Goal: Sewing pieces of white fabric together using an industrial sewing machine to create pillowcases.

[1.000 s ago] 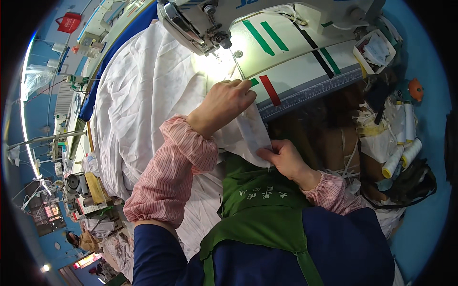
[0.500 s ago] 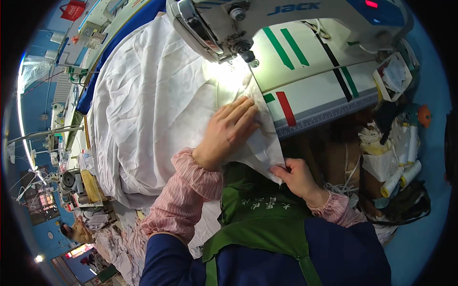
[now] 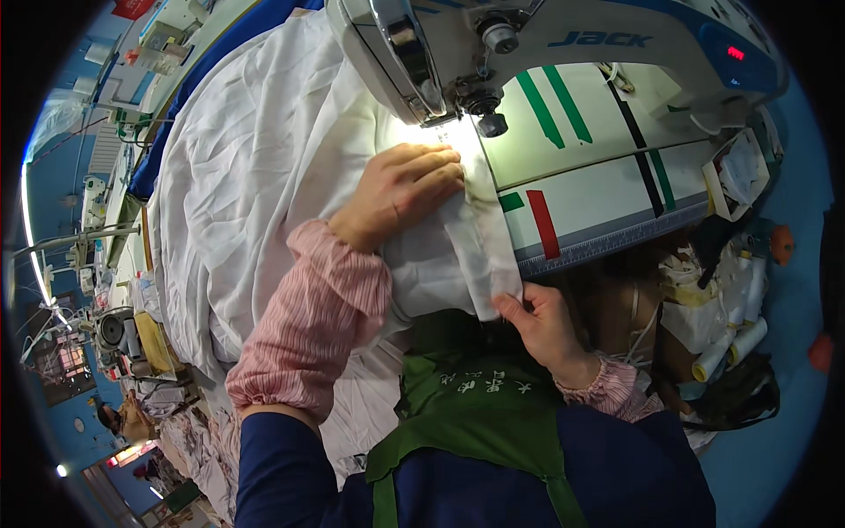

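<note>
A large white cloth (image 3: 264, 167) spreads over the left of the sewing table and under the head of a white and blue sewing machine (image 3: 563, 44). Its folded right edge runs from the lit needle area down toward me. My left hand (image 3: 400, 194) lies flat on the cloth just in front of the needle area, fingers stretched toward it. At the near end of the folded edge, my right hand (image 3: 546, 330) pinches the cloth's corner between thumb and fingers. The needle itself is lost in the lamp's glare.
A ruler strip (image 3: 607, 233) marks the table's front edge, with green, black and red tape beyond. To the right stand a small open box (image 3: 738, 176) and several thread cones (image 3: 731, 348). A person (image 3: 132, 418) sits far back at the left.
My left hand has slid slightly left and farther up toward the needle. The cloth's folded edge lies straighter, its corner still pinched by my right hand. The whole view has shifted a little.
</note>
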### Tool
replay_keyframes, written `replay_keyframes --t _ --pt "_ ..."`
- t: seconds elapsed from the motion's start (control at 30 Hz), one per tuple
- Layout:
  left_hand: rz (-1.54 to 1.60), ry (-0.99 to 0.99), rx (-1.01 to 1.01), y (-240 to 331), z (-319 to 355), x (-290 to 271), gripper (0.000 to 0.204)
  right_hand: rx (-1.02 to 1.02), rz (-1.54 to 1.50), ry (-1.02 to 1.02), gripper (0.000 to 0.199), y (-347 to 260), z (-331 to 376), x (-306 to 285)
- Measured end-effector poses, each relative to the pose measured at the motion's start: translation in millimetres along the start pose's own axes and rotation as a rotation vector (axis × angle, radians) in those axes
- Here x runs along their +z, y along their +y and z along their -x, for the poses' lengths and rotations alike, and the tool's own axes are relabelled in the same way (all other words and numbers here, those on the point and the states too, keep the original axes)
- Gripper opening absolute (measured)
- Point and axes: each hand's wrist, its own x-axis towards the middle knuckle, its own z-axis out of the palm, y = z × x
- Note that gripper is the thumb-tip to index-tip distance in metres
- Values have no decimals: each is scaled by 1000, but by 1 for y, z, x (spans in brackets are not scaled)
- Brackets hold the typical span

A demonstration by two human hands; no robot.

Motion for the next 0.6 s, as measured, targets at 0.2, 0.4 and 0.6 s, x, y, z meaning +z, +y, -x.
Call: replay_keyframes --t 0.2,0.4,0.6 --pt "63 -85 -65 24 -12 -15 25 -30 -175 2 19 5 -5 6" --pt "7 -41 -379 66 -1 -8 40 -16 -136 -2 19 -2 -4 6" --pt "38 -92 -258 41 8 -4 32 -78 -39 74 20 -3 0 12"
